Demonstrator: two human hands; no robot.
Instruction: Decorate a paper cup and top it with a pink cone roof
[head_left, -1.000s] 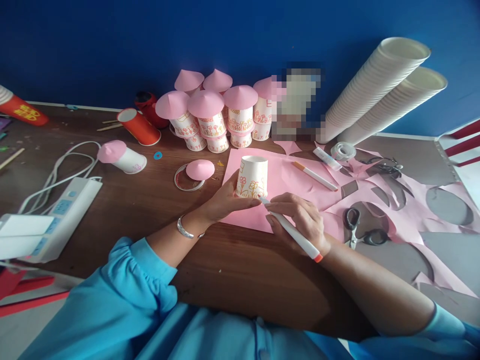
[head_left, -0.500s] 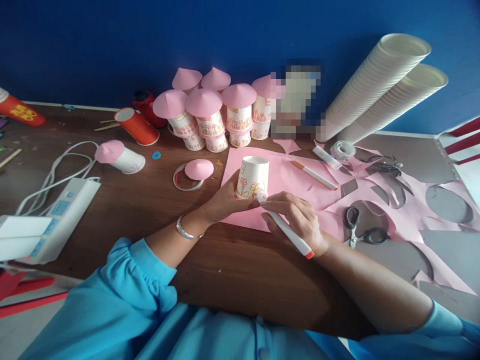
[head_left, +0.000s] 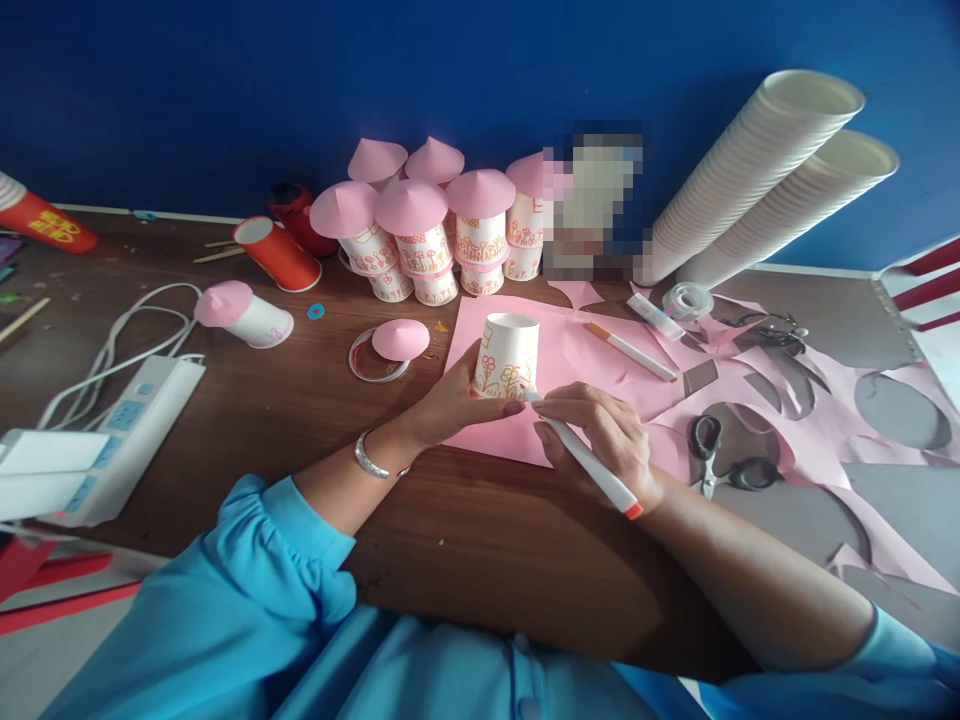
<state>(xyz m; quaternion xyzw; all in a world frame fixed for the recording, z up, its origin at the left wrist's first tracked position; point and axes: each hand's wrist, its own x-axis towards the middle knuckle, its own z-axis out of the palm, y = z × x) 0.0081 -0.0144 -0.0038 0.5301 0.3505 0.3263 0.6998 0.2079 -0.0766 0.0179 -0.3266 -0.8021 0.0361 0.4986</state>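
Blue wall backs a brown wooden table [head_left: 465,540] that carries everything, and two long sleeves of nested white paper cups [head_left: 757,170] lean against that wall at the table's far right corner. Pink paper sheet [head_left: 577,355] lies near the middle of the table, with cut pink scraps spreading toward the right edge and a pair of black-handled scissors [head_left: 724,462] among them. Along the far edge, at its middle, stands a cluster of decorated cups with pink cone roofs [head_left: 420,225], and a white power strip [head_left: 112,440] sits by the left edge. On the pink sheet's near left part stands the upturned paper cup [head_left: 508,355], its long axis upright, mouth down, with red and yellow flowers drawn low on its side. The left hand [head_left: 454,405] comes at it from the near left and is the nearer of the two: thumb and fingers are spread about the cup's lower wall, touching it and steadying it. The right hand [head_left: 600,440] lies just right of the cup's base, fingers closed in a writing grip round a white marker pen [head_left: 589,462] with an orange end cap. That pen slants from the near right up toward the cup, and its tip meets the cup's lower right wall. A second marker [head_left: 630,352] lies loose on the sheet farther right.
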